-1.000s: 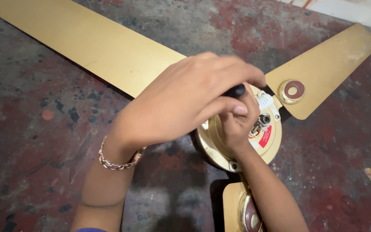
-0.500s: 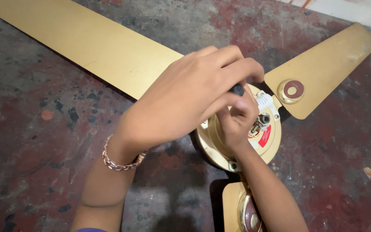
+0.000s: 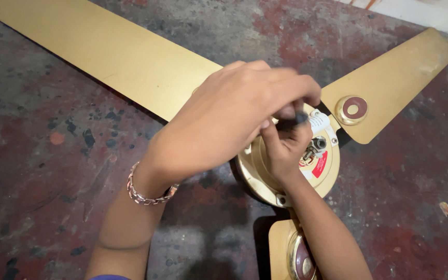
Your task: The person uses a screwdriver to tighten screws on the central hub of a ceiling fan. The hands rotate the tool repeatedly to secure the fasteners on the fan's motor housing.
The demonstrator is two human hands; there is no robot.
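The gold ceiling fan [image 3: 130, 57] lies flat on the mottled red-grey floor [image 3: 42, 171], its round motor hub [image 3: 317, 155] under both hands. Nearest the camera, one short blade [image 3: 286, 249] points back toward the person; the right hand [image 3: 283, 150] rests on the hub, its fingers pinched on a small dark part [image 3: 291, 122] at the centre, though blur makes it hard to tell just what that is. The left hand [image 3: 224, 124], with a bracelet [image 3: 146, 192] at the wrist, arches over it. Since half a second ago its fingers have slid further right and curled down onto the same dark part, which suggests a fresh grip. Farther off, the longest blade runs up-left, and the third blade [image 3: 395, 78] points up-right.
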